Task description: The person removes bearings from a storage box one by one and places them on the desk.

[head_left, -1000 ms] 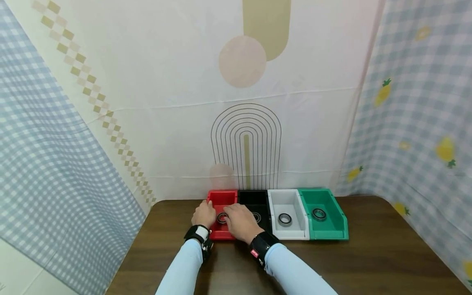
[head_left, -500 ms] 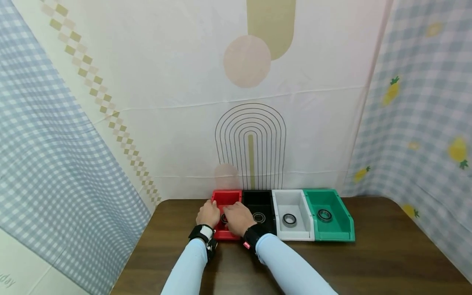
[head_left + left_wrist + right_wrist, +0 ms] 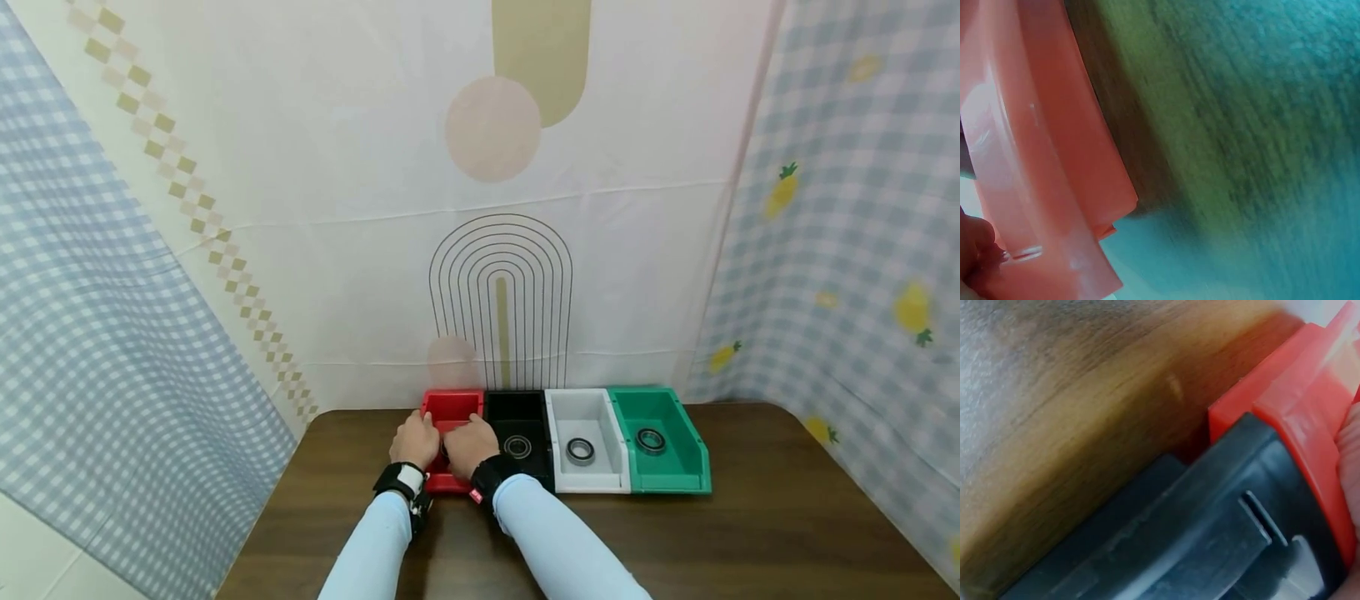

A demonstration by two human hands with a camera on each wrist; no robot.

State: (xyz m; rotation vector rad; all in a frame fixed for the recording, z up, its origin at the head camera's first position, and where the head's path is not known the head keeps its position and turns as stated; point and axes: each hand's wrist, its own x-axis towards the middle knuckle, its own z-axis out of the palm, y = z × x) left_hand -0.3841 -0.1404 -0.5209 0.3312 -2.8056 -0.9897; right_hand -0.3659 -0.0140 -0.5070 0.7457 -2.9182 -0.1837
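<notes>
A red bin point(image 3: 452, 404) stands at the left end of a row of bins on a dark wooden table point(image 3: 750, 525). My left hand point(image 3: 415, 437) lies over its left wall, and in the left wrist view a fingertip point(image 3: 982, 250) curls against the red bin's rim point(image 3: 1054, 156). My right hand point(image 3: 467, 442) reaches down into the same bin with bent fingers. What lies under it is hidden. The right wrist view shows the red bin's corner point(image 3: 1297, 406) tight against the black bin point(image 3: 1210, 531).
A black bin point(image 3: 519, 410), a white bin point(image 3: 592, 479) and a green bin point(image 3: 675, 475) continue the row, each holding one metal bearing point(image 3: 517, 447) point(image 3: 580, 451) point(image 3: 650, 439). Patterned cloth walls close in the back and both sides.
My right hand has slid left from the black bin's edge fully over the red bin. The bearing seen in the red bin earlier is now covered. The left hand has stayed put.
</notes>
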